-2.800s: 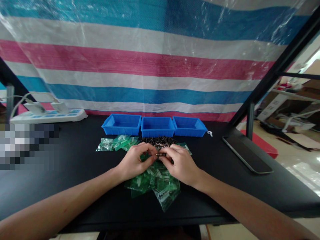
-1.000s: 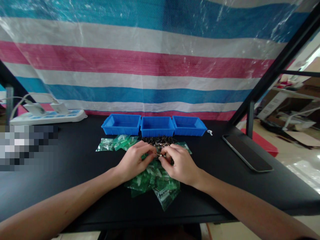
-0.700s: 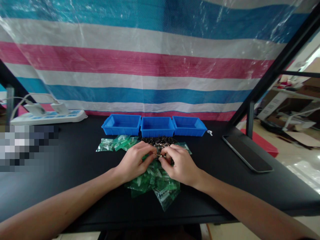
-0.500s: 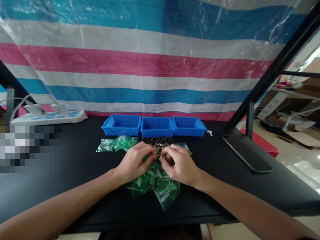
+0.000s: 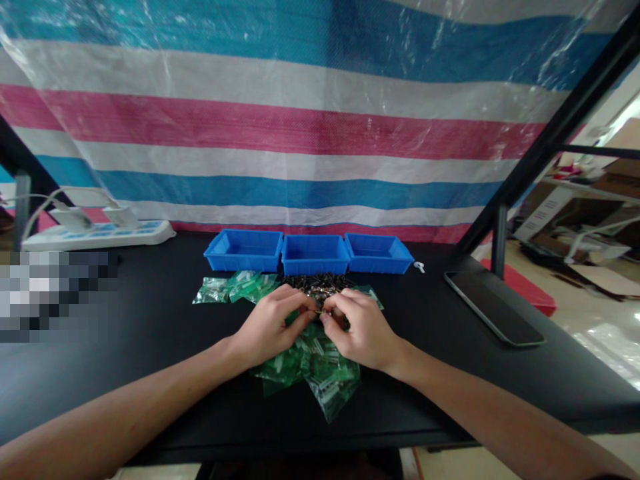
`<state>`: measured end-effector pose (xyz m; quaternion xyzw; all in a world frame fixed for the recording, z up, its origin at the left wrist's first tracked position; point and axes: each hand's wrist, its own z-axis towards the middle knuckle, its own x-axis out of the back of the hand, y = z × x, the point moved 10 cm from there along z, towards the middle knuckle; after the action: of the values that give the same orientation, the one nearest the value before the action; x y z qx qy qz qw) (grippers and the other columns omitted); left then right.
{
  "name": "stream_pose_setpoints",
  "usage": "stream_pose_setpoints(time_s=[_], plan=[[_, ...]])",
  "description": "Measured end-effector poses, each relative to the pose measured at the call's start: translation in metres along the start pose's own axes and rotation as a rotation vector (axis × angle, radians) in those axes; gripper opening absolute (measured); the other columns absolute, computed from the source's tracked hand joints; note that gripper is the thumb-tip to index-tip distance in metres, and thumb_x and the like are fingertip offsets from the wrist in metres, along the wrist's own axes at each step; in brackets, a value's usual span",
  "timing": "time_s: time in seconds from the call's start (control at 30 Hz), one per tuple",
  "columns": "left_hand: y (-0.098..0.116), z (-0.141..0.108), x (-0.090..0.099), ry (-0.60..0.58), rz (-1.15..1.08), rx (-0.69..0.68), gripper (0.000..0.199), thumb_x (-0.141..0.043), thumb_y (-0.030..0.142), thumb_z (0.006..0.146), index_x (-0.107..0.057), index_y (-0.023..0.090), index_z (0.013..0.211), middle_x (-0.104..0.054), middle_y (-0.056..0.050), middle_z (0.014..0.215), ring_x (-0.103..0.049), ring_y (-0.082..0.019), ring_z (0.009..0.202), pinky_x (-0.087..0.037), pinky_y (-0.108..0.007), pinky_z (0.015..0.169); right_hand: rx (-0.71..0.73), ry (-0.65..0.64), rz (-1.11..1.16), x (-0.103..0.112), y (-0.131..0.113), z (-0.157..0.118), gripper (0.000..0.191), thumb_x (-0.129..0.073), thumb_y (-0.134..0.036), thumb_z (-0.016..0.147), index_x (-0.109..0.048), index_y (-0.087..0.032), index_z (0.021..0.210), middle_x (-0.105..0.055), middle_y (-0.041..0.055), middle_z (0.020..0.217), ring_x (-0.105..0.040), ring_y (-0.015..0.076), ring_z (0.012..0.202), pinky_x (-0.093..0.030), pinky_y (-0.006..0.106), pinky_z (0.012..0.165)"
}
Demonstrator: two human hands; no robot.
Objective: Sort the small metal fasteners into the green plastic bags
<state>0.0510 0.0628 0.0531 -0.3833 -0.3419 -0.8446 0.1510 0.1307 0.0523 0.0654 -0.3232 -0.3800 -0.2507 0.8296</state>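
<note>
My left hand (image 5: pixel 274 321) and my right hand (image 5: pixel 361 328) meet above the middle of the black table, fingertips pinched close together. Between them is a tiny metallic piece, too small to identify. Beneath and in front of the hands lies a pile of green, clear plastic packets (image 5: pixel 325 373). Just beyond the fingers is a heap of small dark metal parts (image 5: pixel 325 283), partly covered by the hands. More green packets (image 5: pixel 250 285) lie to the left of the heap.
Three blue bins (image 5: pixel 316 256) stand in a row behind the heap. A phone (image 5: pixel 493 308) lies at the right. A white power strip (image 5: pixel 100 235) with plugs sits back left, near a pixelated patch. A striped sheet (image 5: pixel 300 127) hangs behind the table (image 5: pixel 165 313).
Both hands keep nearly the same place and pinch; the fingertips have shifted very slightly around the tiny piece.
</note>
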Motion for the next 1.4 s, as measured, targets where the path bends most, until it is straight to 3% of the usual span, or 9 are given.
stream_pose_setpoints(time_s=[1.4], plan=[[0.0007,-0.0014,0.0025,0.031,-0.002,-0.015,0.008,-0.049,0.017,0.082,-0.057,0.018,0.080,-0.057,-0.001,0.072,-0.050,-0.014,0.074,-0.041,-0.025,0.067,0.038,0.025,-0.048,-0.0006,-0.0014,-0.0004,0.011,-0.048,-0.020,0.078,-0.054,-0.015,0.071,-0.048,0.0004,0.060,-0.046,0.0124,0.059,-0.033,0.024,0.058]])
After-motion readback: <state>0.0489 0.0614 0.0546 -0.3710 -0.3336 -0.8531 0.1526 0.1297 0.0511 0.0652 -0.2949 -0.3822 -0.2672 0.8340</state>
